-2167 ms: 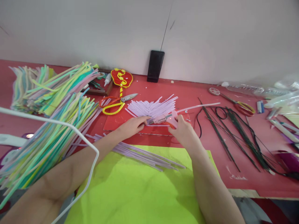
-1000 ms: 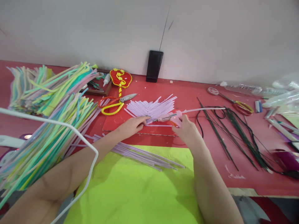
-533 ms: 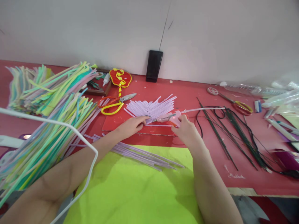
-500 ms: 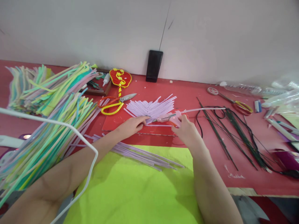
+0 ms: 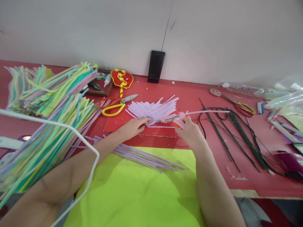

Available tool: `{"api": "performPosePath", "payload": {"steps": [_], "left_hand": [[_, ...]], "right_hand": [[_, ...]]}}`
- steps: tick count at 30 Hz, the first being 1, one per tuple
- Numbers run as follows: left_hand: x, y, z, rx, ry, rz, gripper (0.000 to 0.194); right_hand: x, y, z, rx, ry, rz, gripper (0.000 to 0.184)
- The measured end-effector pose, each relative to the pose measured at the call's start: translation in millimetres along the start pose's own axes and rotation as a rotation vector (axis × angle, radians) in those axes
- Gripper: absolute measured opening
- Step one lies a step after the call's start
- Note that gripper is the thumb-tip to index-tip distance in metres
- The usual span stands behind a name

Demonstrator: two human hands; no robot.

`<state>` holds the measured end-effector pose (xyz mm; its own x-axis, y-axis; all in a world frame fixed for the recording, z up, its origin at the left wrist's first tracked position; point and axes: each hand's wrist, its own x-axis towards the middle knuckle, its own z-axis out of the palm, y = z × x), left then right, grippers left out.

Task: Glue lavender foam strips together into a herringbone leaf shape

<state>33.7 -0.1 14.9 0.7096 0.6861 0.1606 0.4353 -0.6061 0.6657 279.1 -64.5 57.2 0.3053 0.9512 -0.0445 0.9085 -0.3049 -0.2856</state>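
Observation:
My right hand (image 5: 190, 132) is closed round a pink hot glue gun (image 5: 174, 119) with a white glue stick trailing to the right; its nozzle points left at a fan of lilac strips (image 5: 153, 108) laid on a red sheet (image 5: 113, 125). My left hand (image 5: 132, 127) rests on the sheet, fingers pressed down on a single lilac strip (image 5: 163, 127) at the fan's lower edge.
Piles of pastel foam strips (image 5: 47, 107) fill the left. Yellow-handled scissors (image 5: 115, 105), a red and yellow ornament (image 5: 121, 78), a black phone (image 5: 155, 66) against the wall, dark green wires (image 5: 236, 138), red-handled scissors (image 5: 243, 108), a lime sheet (image 5: 132, 192), loose lilac strips (image 5: 142, 156).
The glue gun in my right hand has slid to the right along the strip since the earliest frame. My left hand has stayed pressed at the fan's edge.

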Motion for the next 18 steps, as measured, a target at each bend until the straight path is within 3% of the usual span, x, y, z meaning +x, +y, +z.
{"api": "performPosePath", "payload": {"steps": [18], "left_hand": [[-0.2,4.3,-2.3,0.012,-0.007,-0.027,0.047]], "right_hand": [[3.1,4.4,-6.5,-0.023,-0.003,0.055,0.037]]}}
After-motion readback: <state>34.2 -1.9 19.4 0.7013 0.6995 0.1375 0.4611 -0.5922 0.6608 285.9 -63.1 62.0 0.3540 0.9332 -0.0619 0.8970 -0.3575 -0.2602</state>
